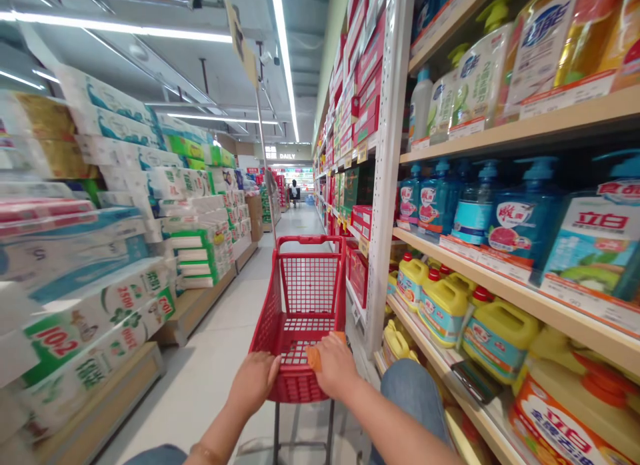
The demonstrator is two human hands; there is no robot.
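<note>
In front of me stands a red plastic shopping cart with grid-like walls; its basket holds nothing that I can see. My left hand is closed over the near left corner of the cart's rim. At the near right side, my right hand is wrapped round the rim, its fingers partly hidden. An orange piece of thin-looking material shows beneath and beside that hand's fingers; what it is I cannot make out.
Shelves on the right carry blue pump bottles and yellow detergent jugs close to the cart. Stacked tissue packs line the left side. Between them an aisle floor runs ahead to a distant person.
</note>
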